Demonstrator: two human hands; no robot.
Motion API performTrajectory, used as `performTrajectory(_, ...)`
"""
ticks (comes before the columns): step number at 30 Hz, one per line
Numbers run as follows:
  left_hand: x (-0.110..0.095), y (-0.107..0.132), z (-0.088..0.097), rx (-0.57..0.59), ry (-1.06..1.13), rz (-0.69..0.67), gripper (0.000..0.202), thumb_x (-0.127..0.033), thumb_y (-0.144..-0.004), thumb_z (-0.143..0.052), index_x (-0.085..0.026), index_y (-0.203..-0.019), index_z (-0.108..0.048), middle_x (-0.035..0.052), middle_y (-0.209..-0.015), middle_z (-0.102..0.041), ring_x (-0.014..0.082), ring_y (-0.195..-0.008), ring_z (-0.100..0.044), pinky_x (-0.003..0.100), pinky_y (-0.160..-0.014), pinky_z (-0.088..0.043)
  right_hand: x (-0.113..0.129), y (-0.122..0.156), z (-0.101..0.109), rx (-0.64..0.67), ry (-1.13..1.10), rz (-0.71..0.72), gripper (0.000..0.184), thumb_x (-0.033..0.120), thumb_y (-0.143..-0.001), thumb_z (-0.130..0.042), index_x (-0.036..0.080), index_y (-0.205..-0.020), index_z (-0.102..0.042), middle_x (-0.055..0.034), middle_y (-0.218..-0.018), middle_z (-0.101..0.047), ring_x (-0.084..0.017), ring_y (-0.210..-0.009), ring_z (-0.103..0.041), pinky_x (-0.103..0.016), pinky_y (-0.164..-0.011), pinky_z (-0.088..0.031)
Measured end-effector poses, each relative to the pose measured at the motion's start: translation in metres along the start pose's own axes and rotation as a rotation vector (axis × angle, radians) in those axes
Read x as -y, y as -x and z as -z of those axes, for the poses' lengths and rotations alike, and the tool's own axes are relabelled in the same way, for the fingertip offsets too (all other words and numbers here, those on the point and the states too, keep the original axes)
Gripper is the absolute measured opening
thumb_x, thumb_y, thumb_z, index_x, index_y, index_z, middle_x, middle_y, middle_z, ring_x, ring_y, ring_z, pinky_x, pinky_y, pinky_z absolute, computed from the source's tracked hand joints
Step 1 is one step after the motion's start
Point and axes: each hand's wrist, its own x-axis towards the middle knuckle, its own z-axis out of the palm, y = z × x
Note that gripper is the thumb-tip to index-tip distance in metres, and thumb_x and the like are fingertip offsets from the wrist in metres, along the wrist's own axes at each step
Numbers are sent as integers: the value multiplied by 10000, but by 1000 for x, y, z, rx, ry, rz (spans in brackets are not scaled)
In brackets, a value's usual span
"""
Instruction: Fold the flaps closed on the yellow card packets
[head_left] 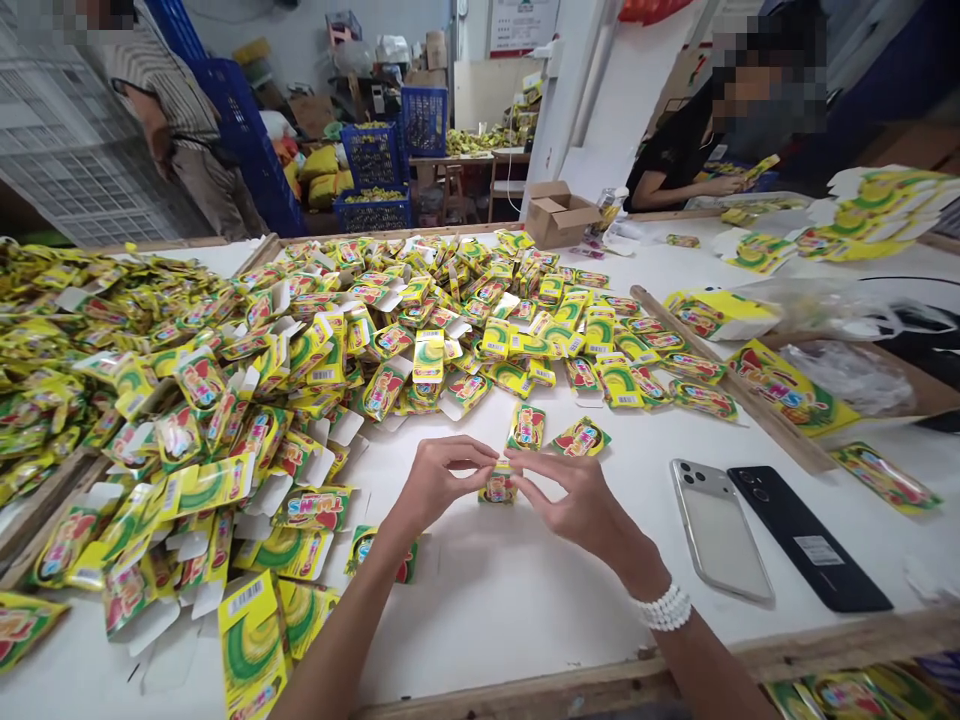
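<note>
The left hand point(439, 482) and right hand point(574, 500) pinch one small yellow printed carton point(499, 486) between their fingertips; two smartphones point(720, 530) lie nearby on the white table point(525, 620).

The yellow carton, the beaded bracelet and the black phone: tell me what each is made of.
The yellow carton looks like thin paperboard with a glossy print; its flaps show plain white inside. The bracelet seems white pearly beads, plastic or pearl, unclear. The black phone has a smooth, shiny back, probably glass or plastic.
</note>
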Motion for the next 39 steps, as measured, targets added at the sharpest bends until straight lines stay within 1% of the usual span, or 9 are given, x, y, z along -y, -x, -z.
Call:
performTrajectory(4,2,0,2,112,-75,-174,136,-252,-867,-739,-154,-773,-751,68,-1009,-775,128,-853,-738,208,-798,-599,7,11,-3,-63,109,113,329,12,-929,-611,170,-1209,-681,-95,-1136,-762,-227,-1050,-748,-329,-907,-635)
performTrajectory(8,5,-1,6,150,-124,-243,108,-276,-855,-766,-174,-824,-747,64,-1040,-780,142,-883,-747,222,-824,-583,2,16,-12,-117,146,175,365,-54,-906,-567,151,-1182,-690,-128,-1157,-751,-231,-1081,-737,-345,-941,-628)
performTrajectory(12,7,-1,6,143,-133,-232,115,-301,-880,-736,-195,-848,-766,63,-1049,-781,144,-876,-747,222,-802,-577,-4,15,-17,-151,136,169,377,-63,-892,-571,164,-1156,-716,-124,-1177,-746,-233,-1080,-737,-363,-952,-626)
performTrajectory(18,8,0,8,126,-93,-144,178,-348,-864,-754,-197,-949,-792,68,-1032,-783,153,-886,-744,236,-818,-604,-3,13,-23,-151,72,43,366,57,-919,-670,213,-1246,-720,-90,-1198,-743,-229,-1072,-738,-360,-928,-631)
performTrajectory(22,10,0,14,98,-38,-65,218,-359,-859,-756,-178,-971,-803,93,-1037,-779,165,-891,-745,244,-790,-622,-3,12,-26,-186,91,30,287,70,-937,-650,231,-1143,-769,-74,-1151,-760,-217,-1017,-754,-348,-883,-640)
performTrajectory(26,7,-2,15,122,-61,-108,183,-336,-876,-734,-166,-835,-789,97,-967,-775,158,-859,-735,237,-783,-593,-1,12,-27,-194,119,87,326,21,-929,-605,217,-1132,-767,-87,-1156,-758,-224,-1045,-747,-378,-929,-633)
performTrajectory(31,3,-4,16,178,-141,-203,240,-297,-903,-688,-165,-705,-715,99,-1010,-747,164,-919,-712,262,-827,-559,2,12,-32,-153,128,159,441,-38,-917,-506,203,-1219,-719,-92,-1201,-742,-255,-1210,-675,-466,-1020,-597)
performTrajectory(35,-1,-4,18,196,-188,-194,212,-321,-913,-682,-173,-766,-724,89,-1014,-731,153,-920,-699,258,-853,-550,5,11,-34,-164,84,83,414,13,-936,-556,220,-1267,-693,-96,-1209,-737,-238,-1146,-708,-449,-1012,-605)
performTrajectory(39,-2,-3,16,210,-141,-116,198,-372,-884,-722,-176,-876,-747,80,-1003,-725,148,-920,-695,248,-846,-579,8,8,-32,-155,65,56,385,9,-931,-578,227,-1215,-719,-79,-1190,-744,-230,-1126,-713,-433,-1009,-602)
